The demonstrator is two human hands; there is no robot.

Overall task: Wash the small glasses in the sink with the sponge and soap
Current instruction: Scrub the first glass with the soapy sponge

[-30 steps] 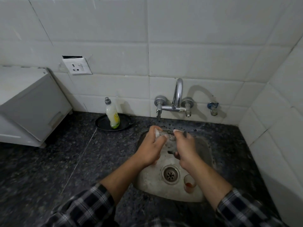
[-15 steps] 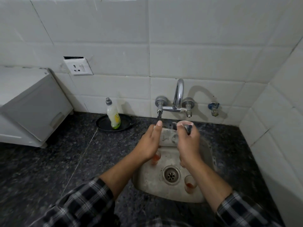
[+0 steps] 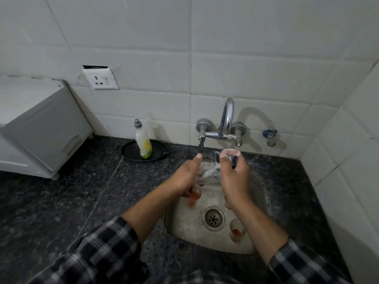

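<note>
Left hand (image 3: pixel 185 177): I see it curled around a soapy glass (image 3: pixel 209 171) over the sink's (image 3: pixel 264 201) back edge.
Right hand (image 3: pixel 233 175): closed on a dark sponge (image 3: pixel 233 158) at that glass's mouth.
Other glasses: one (image 3: pixel 193 196) under my left hand, one (image 3: pixel 236 230) beside the drain (image 3: pixel 213 218).
Soap bottle (image 3: pixel 143 141): upright on a black plate (image 3: pixel 131 152), countertop's back edge.

Two bare forearms, each ending in a bare hand: left hand (image 3: pixel 185 177), right hand (image 3: pixel 234 177). No rings, watch or gloves visible. Left sleeve (image 3: pixel 98 253) and right sleeve (image 3: pixel 301 263): plaid shirt fabric, dark navy-black ground crossed by white and grey bands with thin pale lines. Cuffs pushed up, ending partway along each forearm.
</note>
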